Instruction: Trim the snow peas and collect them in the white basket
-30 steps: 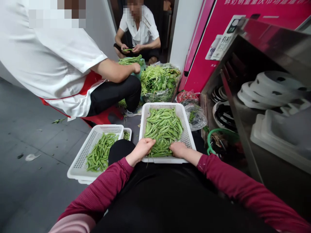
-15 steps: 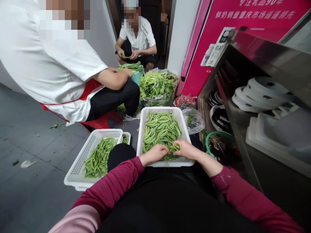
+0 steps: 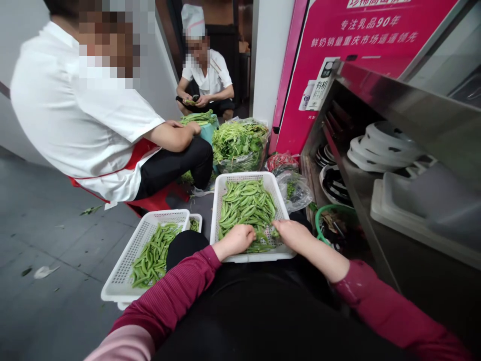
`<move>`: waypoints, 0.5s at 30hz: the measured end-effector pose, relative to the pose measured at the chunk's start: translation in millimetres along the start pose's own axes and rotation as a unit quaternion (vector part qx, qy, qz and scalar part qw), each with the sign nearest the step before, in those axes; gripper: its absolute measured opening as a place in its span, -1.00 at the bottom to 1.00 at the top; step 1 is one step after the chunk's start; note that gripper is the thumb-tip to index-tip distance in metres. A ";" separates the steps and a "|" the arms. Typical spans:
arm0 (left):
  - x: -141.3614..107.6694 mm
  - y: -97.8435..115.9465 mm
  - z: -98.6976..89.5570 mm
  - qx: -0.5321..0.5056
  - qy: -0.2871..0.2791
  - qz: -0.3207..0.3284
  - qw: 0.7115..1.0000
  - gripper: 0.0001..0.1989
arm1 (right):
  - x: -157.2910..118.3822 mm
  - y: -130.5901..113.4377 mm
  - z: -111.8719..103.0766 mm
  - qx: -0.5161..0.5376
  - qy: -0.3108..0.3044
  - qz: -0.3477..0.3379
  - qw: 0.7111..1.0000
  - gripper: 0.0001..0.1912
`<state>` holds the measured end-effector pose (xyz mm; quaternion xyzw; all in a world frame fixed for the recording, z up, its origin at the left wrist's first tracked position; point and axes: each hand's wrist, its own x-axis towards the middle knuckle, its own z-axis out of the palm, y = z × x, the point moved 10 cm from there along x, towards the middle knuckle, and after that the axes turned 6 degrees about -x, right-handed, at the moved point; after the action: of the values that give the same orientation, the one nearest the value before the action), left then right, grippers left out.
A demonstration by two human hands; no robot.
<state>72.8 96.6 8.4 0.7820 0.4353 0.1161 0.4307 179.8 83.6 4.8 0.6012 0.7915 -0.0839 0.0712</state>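
A white perforated basket (image 3: 281,200) full of green pea pods (image 3: 246,205) rests on my lap. Over its near left part is my left hand (image 3: 236,240), its fingers pinched together just above the pods; what they hold is too small to make out. At the basket's right rim my right hand (image 3: 291,234) is closed around a few green pods (image 3: 275,232). To the left, a second white basket (image 3: 116,265) holds more pods (image 3: 154,255), with a smaller white tray (image 3: 199,218) partly under it.
A person in white (image 3: 108,115) sits on a red stool at the left; another person (image 3: 206,75) squats behind. Leafy greens (image 3: 240,143) in a plastic bag stand beyond the basket. At the right are a green-rimmed basket (image 3: 319,220) and a metal shelf (image 3: 361,200) with white dishes.
The view has shifted upward and slightly right. My hands have moved a little farther apart, my right hand now at the basket's right rim with pods in it.
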 end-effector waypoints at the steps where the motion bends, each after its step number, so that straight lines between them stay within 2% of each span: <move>1: 0.3 0.2 -4.1 0.034 0.012 0.013 0.999 -0.78 | -2.3 2.9 -4.8 -0.045 0.011 0.010 0.999 -0.71; 4: -0.2 -0.2 -6.4 0.052 -0.002 0.027 0.998 -0.76 | -5.8 3.7 -14.4 -0.078 0.026 0.000 0.997 -0.69; 7: -1.8 6.3 -4.6 0.025 -0.022 0.036 0.999 -0.75 | -2.9 -0.8 -21.7 0.042 0.044 -0.027 0.998 -0.78; 10: -2.5 16.3 -3.7 -0.002 -0.026 0.044 0.999 -0.75 | 1.4 -5.3 -26.1 0.186 0.071 -0.038 0.979 -0.75; 15: -5.6 19.2 -0.5 -0.102 -0.060 0.011 0.993 -0.73 | 0.4 -6.6 -26.5 0.274 0.122 -0.021 0.954 -0.84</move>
<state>80.3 87.7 24.7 0.7442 0.3861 0.1179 0.5322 173.0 88.1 30.9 0.5864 0.7534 -0.2247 -0.1951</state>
